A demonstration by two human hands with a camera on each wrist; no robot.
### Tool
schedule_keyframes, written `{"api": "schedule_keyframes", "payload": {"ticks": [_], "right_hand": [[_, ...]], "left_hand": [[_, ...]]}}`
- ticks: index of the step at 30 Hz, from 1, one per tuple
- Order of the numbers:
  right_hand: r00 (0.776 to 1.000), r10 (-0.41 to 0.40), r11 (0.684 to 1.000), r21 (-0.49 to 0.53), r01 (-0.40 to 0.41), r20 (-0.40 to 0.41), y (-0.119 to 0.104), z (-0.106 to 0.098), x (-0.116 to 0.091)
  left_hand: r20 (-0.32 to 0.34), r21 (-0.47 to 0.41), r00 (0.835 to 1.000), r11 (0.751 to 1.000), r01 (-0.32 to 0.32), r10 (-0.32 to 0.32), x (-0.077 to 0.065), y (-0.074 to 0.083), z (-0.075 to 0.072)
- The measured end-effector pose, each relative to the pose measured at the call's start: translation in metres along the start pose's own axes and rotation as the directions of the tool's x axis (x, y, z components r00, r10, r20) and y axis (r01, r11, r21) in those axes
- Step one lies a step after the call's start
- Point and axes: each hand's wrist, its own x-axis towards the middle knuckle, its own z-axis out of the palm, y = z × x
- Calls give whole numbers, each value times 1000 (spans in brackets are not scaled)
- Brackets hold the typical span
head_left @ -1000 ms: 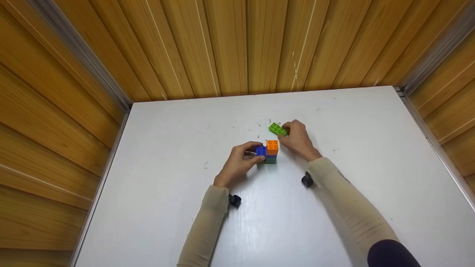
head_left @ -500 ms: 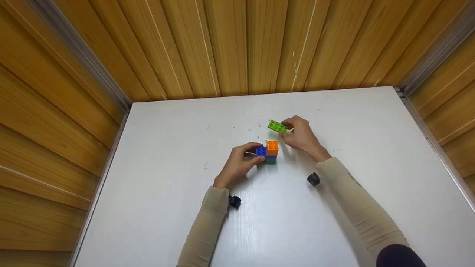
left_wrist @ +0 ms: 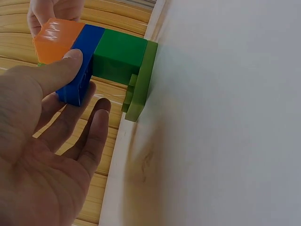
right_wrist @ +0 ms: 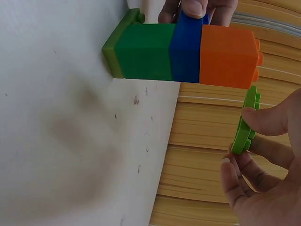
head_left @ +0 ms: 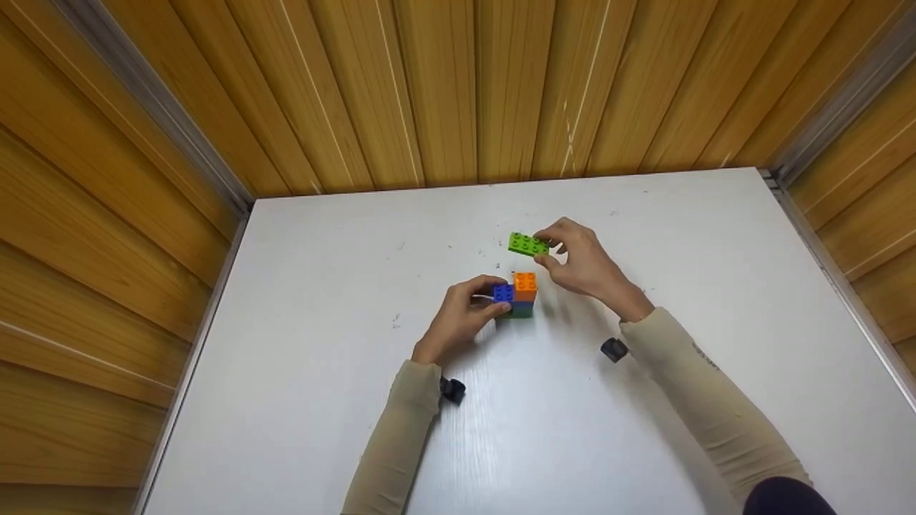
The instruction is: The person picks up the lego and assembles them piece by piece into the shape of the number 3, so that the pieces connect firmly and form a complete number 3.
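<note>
A stack of toy bricks stands on the white table. From the bottom up it has a flat olive-green brick (left_wrist: 142,89), a tall green brick (right_wrist: 145,52), a flat blue brick (left_wrist: 85,49) and an orange brick (right_wrist: 228,55). The orange brick covers one half of the blue one, whose other half juts out with bare studs. My left hand (head_left: 461,315) pinches that jutting half between thumb and fingers. Above and behind the stack, my right hand (head_left: 578,257) pinches one end of a flat lime-green brick (head_left: 528,244), studs up, raised off the table.
Small dark marks dot the white table (head_left: 322,272) around the stack. Yellow wood-look panels (head_left: 444,86) close off the back and sides, with grey metal strips (head_left: 157,93) at the corners. A small black wrist camera (head_left: 614,350) hangs at the right sleeve.
My right hand has lifted the lime-green brick from behind the stack and brought it slightly left, turning it a little. The left hand and the stack stay in place.
</note>
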Motion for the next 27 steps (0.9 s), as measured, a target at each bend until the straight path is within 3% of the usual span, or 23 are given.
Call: {"api": "schedule_keyframes", "payload": {"ticks": [16,27], "right_hand": [[987,-134,991,-17,136,86,-20,-5,-17],[979,-155,986,-40,161,129,-24,0,-23]], "left_hand": [[9,-19,1000,1000,18,-18,1,4,0],[10,5,1000,1000,12,-12,0,4,-1]]}}
